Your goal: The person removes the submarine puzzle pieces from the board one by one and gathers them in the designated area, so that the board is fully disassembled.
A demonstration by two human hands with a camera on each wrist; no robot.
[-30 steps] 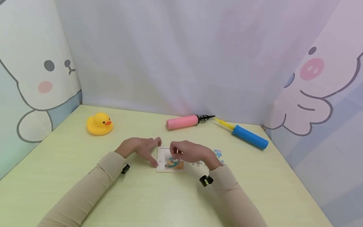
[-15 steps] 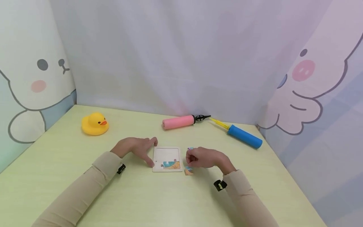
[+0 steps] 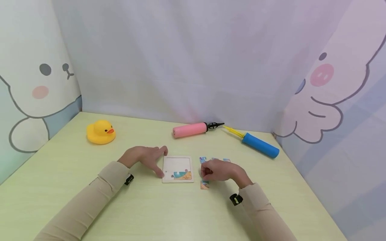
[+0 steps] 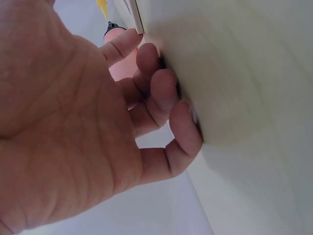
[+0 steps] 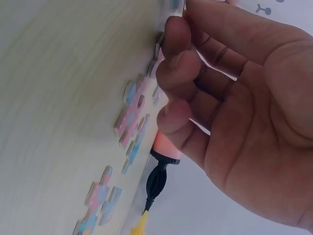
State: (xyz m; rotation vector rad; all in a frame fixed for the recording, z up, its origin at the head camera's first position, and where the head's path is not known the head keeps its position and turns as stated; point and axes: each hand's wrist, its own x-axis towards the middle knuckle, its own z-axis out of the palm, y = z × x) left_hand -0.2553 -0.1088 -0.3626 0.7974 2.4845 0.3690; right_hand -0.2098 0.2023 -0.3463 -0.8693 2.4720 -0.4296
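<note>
A square white puzzle board [image 3: 177, 164] lies on the table, with joined picture pieces [image 3: 182, 175] in its lower right corner. My left hand [image 3: 149, 157] is spread at the board's left edge, with thumb and index fingertip touching it. The other left fingers [image 4: 164, 88] curve loosely against the tabletop. To the right of the board, my right hand [image 3: 218, 169] is over the loose pieces, fingers curled and thumb against them. It seems to pinch a puzzle piece, mostly hidden by the fingers. A sand-coloured piece [image 3: 204, 186] shows just below that hand.
Several loose puzzle pieces [image 5: 132, 112] lie in rows beside and under the right hand. Behind the board lie a pink hand pump [image 3: 190, 130] and a blue hand pump [image 3: 260, 145] with a yellow nozzle. A yellow rubber duck [image 3: 101, 132] sits at the back left.
My right hand has left the board and moved right to the loose pieces. Lately it shifted slightly further right, along with the sand-coloured piece below it. The left hand stays at the board's edge.
</note>
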